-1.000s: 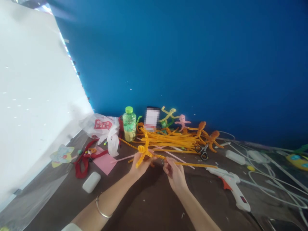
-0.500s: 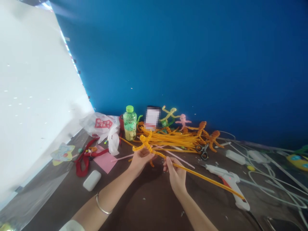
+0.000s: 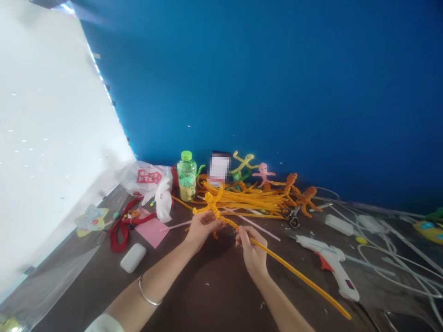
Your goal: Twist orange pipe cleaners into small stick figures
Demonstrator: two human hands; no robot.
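My left hand (image 3: 202, 229) pinches an orange pipe-cleaner figure (image 3: 211, 201) by its body, near where a coiled limb runs off to the right. The figure has a rounded head and twisted arms. My right hand (image 3: 254, 249) is closed on that limb, where the coil gives way to long straight orange pipe cleaner (image 3: 304, 278) stretching to the lower right. Both hands are held above the dark table, just in front of a bundle of loose orange pipe cleaners (image 3: 249, 200).
Behind stand a green-capped bottle (image 3: 187, 177), a plastic bag (image 3: 145, 180) and finished figures, among them a pink one (image 3: 263, 173). To the right lie scissors (image 3: 294, 219), a white glue gun (image 3: 332, 260) and cables. A white case (image 3: 133, 258) and pink paper (image 3: 152, 230) lie left.
The figure has turned slightly in my left hand and shifted a little right. The free end of the pipe cleaner has swung lower, away from the glue gun's handle.
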